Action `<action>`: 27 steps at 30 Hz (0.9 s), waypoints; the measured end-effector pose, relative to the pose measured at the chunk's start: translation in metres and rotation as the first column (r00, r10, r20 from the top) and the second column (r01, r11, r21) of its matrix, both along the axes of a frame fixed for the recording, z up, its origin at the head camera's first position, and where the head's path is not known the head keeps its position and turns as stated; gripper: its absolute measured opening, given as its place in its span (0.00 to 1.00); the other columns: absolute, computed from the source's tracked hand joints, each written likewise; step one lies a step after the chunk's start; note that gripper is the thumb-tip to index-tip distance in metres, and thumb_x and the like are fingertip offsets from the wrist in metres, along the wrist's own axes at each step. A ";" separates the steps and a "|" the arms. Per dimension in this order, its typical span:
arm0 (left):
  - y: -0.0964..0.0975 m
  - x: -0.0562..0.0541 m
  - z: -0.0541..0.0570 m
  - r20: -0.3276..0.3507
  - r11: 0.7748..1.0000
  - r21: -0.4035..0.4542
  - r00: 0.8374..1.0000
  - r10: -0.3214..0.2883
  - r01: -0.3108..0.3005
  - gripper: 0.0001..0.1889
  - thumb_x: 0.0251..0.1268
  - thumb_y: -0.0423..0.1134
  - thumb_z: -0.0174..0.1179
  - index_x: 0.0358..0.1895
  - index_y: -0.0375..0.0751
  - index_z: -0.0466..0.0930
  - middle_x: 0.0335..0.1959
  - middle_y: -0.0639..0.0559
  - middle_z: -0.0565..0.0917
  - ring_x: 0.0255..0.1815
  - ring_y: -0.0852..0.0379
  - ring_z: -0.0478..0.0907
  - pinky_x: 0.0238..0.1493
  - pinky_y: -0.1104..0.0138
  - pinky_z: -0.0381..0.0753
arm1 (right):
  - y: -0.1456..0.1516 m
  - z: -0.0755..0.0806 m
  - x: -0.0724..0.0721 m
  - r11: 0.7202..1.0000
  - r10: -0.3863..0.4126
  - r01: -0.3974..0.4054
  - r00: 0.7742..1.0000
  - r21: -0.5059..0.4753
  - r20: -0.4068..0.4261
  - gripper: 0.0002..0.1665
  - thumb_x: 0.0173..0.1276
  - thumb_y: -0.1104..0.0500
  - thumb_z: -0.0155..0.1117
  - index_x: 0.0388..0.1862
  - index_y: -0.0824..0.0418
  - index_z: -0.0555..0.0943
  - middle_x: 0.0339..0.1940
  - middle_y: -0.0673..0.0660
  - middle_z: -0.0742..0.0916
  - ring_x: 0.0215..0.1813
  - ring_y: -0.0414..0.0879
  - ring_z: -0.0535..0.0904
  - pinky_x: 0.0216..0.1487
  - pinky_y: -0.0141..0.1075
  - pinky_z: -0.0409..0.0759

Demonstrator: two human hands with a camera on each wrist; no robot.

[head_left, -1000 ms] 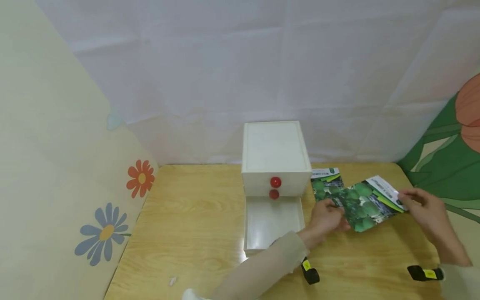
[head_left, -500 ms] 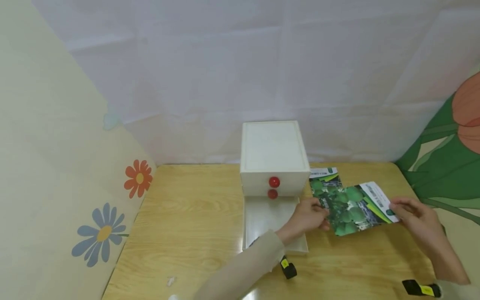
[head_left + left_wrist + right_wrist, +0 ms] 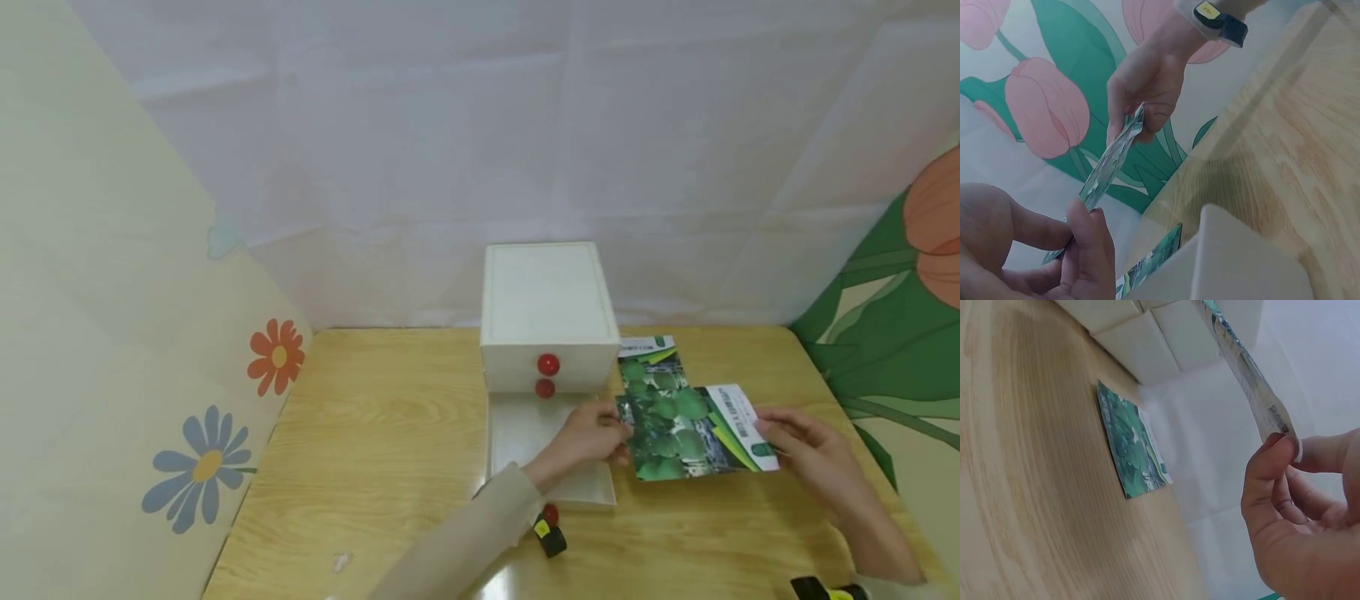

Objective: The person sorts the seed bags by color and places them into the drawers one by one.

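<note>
A flat, glossy packet (image 3: 686, 437) printed with round green fruit hangs above the table, stretched between both hands. My left hand (image 3: 592, 433) pinches its left edge with thumb and fingers, over the right side of a pulled-out white drawer (image 3: 513, 425). At the white-printed end, my right hand (image 3: 817, 462) pinches the packet's right edge. The left wrist view shows the packet (image 3: 1110, 165) nearly edge-on; its pale back (image 3: 1250, 390) turns up in the right wrist view. A matching second packet (image 3: 647, 362) lies on the table behind, partly covered by the held one.
A white drawer cabinet (image 3: 547, 292) with red knobs (image 3: 548, 364) stands at the back of the wooden table (image 3: 397, 417). Its bottom drawer juts forward, a red knob (image 3: 551, 514) at its front. A small whitish scrap (image 3: 341, 562) lies front left. A pale cloth hangs behind.
Both hands have carried the packet left and slightly towards the front, and it has turned to lie more level. My left hand now overlaps the drawer. The second packet stays put.
</note>
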State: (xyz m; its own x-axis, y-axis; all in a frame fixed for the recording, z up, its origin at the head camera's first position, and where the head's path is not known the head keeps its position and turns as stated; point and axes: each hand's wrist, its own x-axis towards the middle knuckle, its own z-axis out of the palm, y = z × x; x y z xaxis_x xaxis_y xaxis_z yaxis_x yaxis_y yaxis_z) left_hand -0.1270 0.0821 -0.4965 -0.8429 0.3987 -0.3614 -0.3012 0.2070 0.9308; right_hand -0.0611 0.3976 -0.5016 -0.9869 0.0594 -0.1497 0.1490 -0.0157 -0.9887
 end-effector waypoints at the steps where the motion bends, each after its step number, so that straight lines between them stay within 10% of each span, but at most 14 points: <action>1: -0.002 -0.001 -0.001 0.001 1.000 -0.002 1.000 0.004 -0.004 0.07 0.72 0.29 0.65 0.34 0.40 0.80 0.27 0.46 0.86 0.24 0.57 0.83 0.35 0.61 0.94 | -0.002 0.000 0.000 1.000 0.002 -0.002 1.000 0.000 -0.004 0.18 0.84 0.66 0.57 0.52 0.46 0.90 0.42 0.38 0.91 0.39 0.34 0.86 0.33 0.29 0.86; 27: -0.059 -0.002 -0.005 -0.113 0.994 -0.113 0.994 -0.009 -0.004 0.04 0.75 0.36 0.66 0.46 0.40 0.83 0.38 0.52 0.86 0.30 0.56 0.86 0.38 0.63 0.91 | -0.060 -0.003 0.003 0.983 -0.009 0.009 1.000 0.186 -0.003 0.09 0.80 0.65 0.64 0.47 0.51 0.87 0.36 0.40 0.88 0.37 0.35 0.86 0.34 0.32 0.90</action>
